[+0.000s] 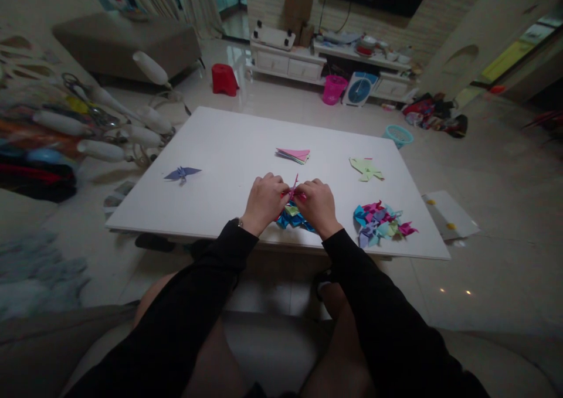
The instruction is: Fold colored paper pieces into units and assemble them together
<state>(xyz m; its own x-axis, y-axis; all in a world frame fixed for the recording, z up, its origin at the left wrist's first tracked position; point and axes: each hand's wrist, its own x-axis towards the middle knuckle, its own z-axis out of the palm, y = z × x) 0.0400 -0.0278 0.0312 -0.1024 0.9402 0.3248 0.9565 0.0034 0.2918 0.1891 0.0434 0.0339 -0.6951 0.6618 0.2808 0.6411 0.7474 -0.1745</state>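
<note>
Both hands meet over the near part of the white table. My left hand (266, 200) pinches one side of a small pink folded paper piece (295, 182), and my right hand (317, 203) pinches the other. Its shape is mostly hidden behind my fingers. Below the hands lies a pile of blue, green and red folded papers (292, 216), partly covered by them. Just beyond sits a stack of folded paper (294, 155) with pink on top. To the right is a heap of colourful origami cranes (380, 222).
The white table (229, 146) also bears a purple paper crane (182, 174) at left and pale green folded papers (366, 168) at right. A lamp with several white bulb covers (149, 119) stands by the left edge. A blue basket (398, 134) is past the far right corner.
</note>
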